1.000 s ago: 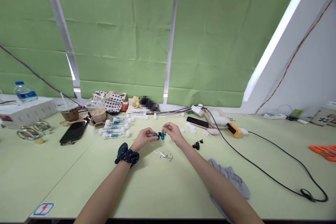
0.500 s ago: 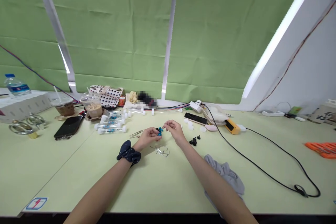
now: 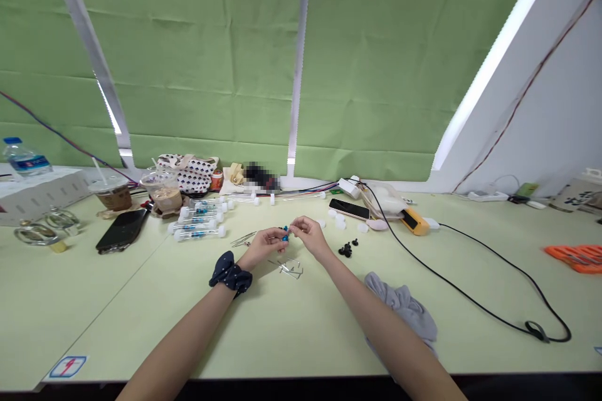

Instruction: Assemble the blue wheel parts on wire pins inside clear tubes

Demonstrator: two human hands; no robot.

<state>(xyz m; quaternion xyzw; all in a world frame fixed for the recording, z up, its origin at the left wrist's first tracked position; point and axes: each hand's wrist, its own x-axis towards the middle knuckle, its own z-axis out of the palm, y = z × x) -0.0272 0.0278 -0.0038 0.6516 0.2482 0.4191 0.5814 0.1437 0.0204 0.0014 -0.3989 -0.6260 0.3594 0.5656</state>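
My left hand [image 3: 266, 247] is closed in a pinch around a small shiny blue piece [image 3: 285, 237] with black bits at its top. My right hand [image 3: 308, 235] is closed too, its fingertips meeting right beside the blue piece; what they pinch is too small and covered to make out. Below the hands lie several thin silver rods [image 3: 290, 269]. Tweezers [image 3: 243, 239] rest left of my left hand. To the right of my right hand sits a cluster of small black parts [image 3: 347, 250].
Clear tubes with white caps and blue insides [image 3: 200, 229] lie at the left. White caps [image 3: 339, 220] and a phone [image 3: 348, 208] are at the back right. A black cable [image 3: 439, 267] loops over the right side; grey cloth [image 3: 402, 307] lies near my right forearm.
My right hand has shifted slightly left, bringing its fingertips closer to the blue piece. The left hand keeps its hold. The view has tilted a little.
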